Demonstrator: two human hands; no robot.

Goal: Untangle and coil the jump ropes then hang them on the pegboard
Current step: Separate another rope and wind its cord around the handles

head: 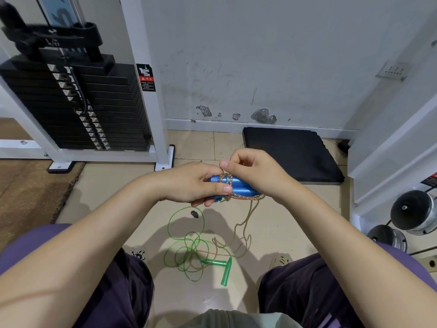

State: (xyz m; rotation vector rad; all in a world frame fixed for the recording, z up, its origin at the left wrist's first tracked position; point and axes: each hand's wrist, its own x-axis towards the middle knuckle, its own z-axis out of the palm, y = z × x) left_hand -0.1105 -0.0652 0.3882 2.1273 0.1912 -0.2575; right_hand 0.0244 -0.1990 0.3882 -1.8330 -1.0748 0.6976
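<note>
Above the tiled floor (111, 185), between the person's knees, two blue handles (238, 185) lie side by side with a braided orange rope (227, 179) wound around them. The left hand (194, 183) grips the handles, fingers curled round them and thumb on top. The right hand (253, 171) pinches the braided rope just above the handles, fingers bent. The rest of that rope hangs down to the floor and mixes with a green rope (186, 233), which lies in loose tangled loops with its two green handles (222, 266) beside it. A black mat (290, 152) lies by the wall. A weight stack (78, 102) stands at the left, and dumbbells (411, 211) at the right.
</note>
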